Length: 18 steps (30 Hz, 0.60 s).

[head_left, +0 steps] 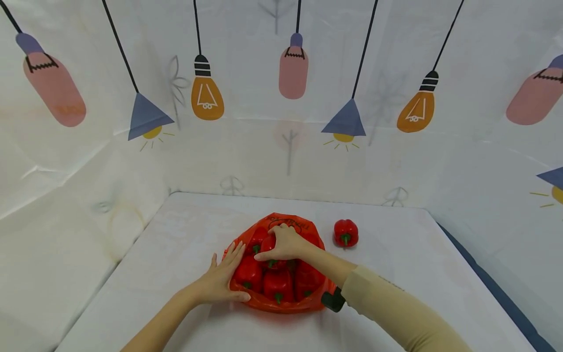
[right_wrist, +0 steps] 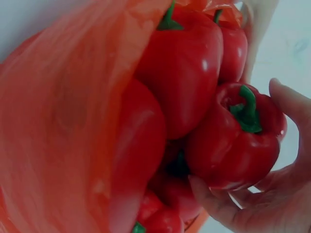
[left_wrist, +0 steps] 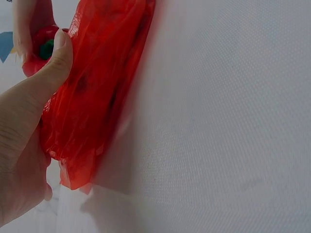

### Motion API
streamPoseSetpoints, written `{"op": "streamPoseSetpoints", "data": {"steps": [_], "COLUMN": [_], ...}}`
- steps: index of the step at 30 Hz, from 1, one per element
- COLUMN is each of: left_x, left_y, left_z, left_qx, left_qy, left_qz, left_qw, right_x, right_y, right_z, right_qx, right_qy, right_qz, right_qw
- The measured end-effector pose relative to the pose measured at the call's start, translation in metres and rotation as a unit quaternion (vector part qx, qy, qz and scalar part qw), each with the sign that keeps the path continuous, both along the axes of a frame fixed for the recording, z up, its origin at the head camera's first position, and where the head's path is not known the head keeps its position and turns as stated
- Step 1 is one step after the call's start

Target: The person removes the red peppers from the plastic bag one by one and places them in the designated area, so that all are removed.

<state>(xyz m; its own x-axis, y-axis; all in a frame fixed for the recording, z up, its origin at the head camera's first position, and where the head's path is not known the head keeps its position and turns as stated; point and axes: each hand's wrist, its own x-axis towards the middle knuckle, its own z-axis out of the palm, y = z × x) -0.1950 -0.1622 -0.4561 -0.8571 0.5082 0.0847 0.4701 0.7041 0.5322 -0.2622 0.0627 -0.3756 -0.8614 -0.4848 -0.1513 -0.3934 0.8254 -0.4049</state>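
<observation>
An orange-red plastic bag [head_left: 286, 307] full of several red bell peppers [head_left: 278, 283] lies open on the white table. Over the pile, my right hand [head_left: 288, 244] grips one red bell pepper [right_wrist: 238, 150], thumb and fingers around its sides. That pepper's green stem [right_wrist: 247, 114] shows in the right wrist view, and the pepper overlaps the others there. My left hand [head_left: 222, 281] rests against the bag's left side, fingers extended and spread, thumb along the near rim. In the left wrist view the thumb [left_wrist: 60, 58] lies against the crinkled plastic [left_wrist: 97, 73].
A single red bell pepper [head_left: 345, 232] stands on the white table [head_left: 396, 264], right of the bag and farther back. Behind the table hangs a pale sheet [head_left: 246, 151] printed with lamps. A dark device [head_left: 333, 300] sits by my right wrist, near the bag's right edge.
</observation>
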Motion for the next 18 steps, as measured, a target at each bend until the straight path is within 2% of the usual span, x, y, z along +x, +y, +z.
{"op": "streamPoseSetpoints", "data": {"steps": [4, 10, 18], "left_x": [-0.0006, -0.0003, 0.0003], "left_y": [0.0005, 0.0011, 0.0017], "left_z": [-0.0011, -0.0004, 0.0016], "left_qx": [-0.001, -0.004, -0.005], "left_qy": [0.003, 0.002, -0.007], "left_qz": [0.001, 0.003, 0.003], "left_qw": [1.0, 1.0, 1.0], "right_x": [0.0014, 0.0039, 0.0051], "right_y": [-0.0003, -0.0002, 0.0004], "right_z": [-0.0029, -0.0031, -0.0022], "right_qx": [-0.01, -0.036, -0.048], "right_qy": [0.01, 0.001, 0.006], "right_qz": [0.003, -0.004, 0.003], "right_qw": [0.9999, 0.9993, 0.9988]}}
